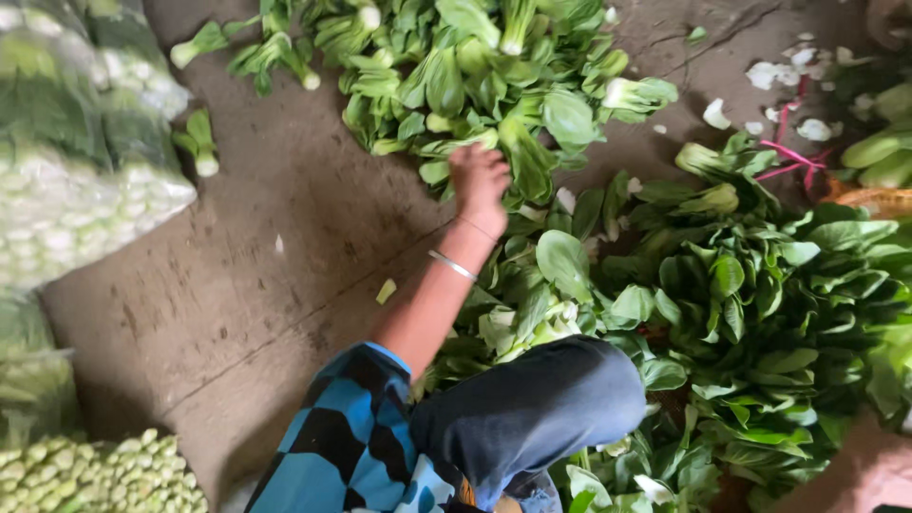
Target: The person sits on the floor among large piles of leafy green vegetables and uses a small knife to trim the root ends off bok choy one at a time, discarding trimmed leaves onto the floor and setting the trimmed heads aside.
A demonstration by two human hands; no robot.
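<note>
One hand (480, 180) reaching onto bok choy pile (475, 71), grip unclear, bagged greens (76, 142) beside

One hand (480, 180); one bracelet (451, 265); three clear packed bags (57, 218); countless greens (494, 76).

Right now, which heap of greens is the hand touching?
The far heap at top centre: the left hand rests on its near edge. The bigger heap lies right, beside the knee.
</note>
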